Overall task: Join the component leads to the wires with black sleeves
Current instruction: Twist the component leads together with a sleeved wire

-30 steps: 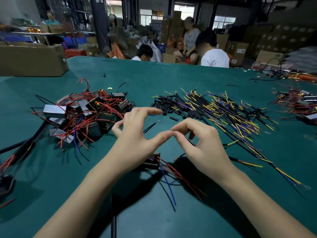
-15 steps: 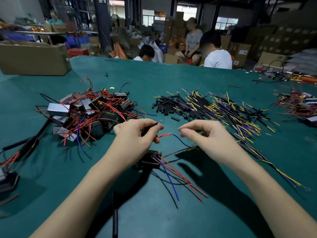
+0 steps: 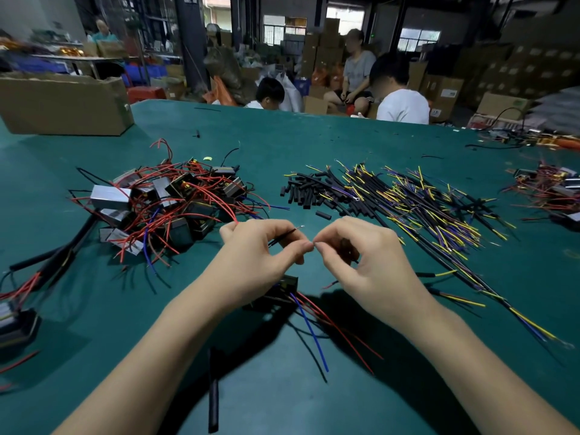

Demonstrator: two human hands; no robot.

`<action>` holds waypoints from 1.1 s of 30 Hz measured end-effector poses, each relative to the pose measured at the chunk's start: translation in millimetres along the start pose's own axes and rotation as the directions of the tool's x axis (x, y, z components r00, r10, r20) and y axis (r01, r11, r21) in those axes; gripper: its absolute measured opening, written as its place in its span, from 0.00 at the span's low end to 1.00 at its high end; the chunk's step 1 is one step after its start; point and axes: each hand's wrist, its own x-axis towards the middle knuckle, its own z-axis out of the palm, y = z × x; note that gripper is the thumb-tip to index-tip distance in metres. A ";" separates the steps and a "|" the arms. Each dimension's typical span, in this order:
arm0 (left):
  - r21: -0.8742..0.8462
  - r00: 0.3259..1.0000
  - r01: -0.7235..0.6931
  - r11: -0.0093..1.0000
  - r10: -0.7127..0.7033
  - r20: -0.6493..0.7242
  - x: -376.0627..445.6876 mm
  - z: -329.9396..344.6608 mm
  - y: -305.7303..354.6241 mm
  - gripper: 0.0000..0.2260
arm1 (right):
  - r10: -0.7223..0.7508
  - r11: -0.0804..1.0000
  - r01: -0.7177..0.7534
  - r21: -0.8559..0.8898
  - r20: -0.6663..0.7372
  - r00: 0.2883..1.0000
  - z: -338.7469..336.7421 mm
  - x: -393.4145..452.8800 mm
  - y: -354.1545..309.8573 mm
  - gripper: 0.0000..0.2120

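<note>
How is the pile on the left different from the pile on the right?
The left pile has boxy components tangled in red wires; the right pile has only thin yellow and purple wires in black sleeves. The left heaps up; the right lies spread flat. Both rest on the green table.

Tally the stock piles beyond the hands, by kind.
Heaps of boxy components with red leads: 2, left and far right
Heap of yellow and purple wires with black sleeves: 1
Cluster of loose short black sleeves: 1
Total: 4
</note>
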 end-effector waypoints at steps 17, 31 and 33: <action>0.047 0.996 -0.080 0.996 0.081 -0.024 -3.3 2.2 -4.0 0.13 | 0.492 0.812 -0.511 0.281 0.141 0.859 6.0 3.9 2.9 0.09; 0.163 0.994 -0.100 0.982 0.092 0.054 -1.2 -2.9 -12.4 0.06 | 0.547 0.836 -0.548 0.027 0.041 0.836 12.3 7.4 11.1 0.11; 0.215 0.995 -0.097 0.972 0.097 0.012 0.1 -6.5 -16.8 0.07 | 0.561 0.827 -0.562 -0.010 -0.045 0.827 7.0 9.5 15.2 0.11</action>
